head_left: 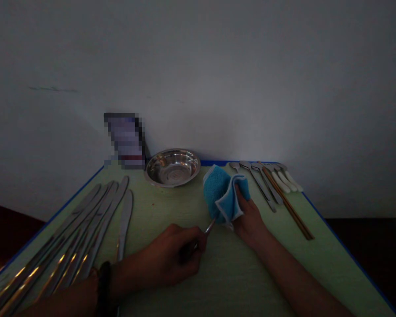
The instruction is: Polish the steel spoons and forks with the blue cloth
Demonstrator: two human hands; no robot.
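Observation:
My left hand (181, 253) is closed round a thin shiny metal utensil (210, 226). Only a short length of it shows; its far end is hidden in a blue cloth (216, 187) with white edging, so I cannot tell its kind. My right hand (251, 220) grips that cloth, folded about the utensil, above the middle of the table. Several metal table knives (95, 220) lie side by side at the left, their blades pointing away from me, and my left forearm passes over some of the handles.
A shallow steel bowl (173, 169) stands at the table's back edge. Left of it a blurred-out phone-like device (127, 141) leans on the wall. At the right lie metal spoons (259, 185), wooden chopsticks (290, 207) and several white-handled utensils (285, 180). The green table (165, 207) has blue edges.

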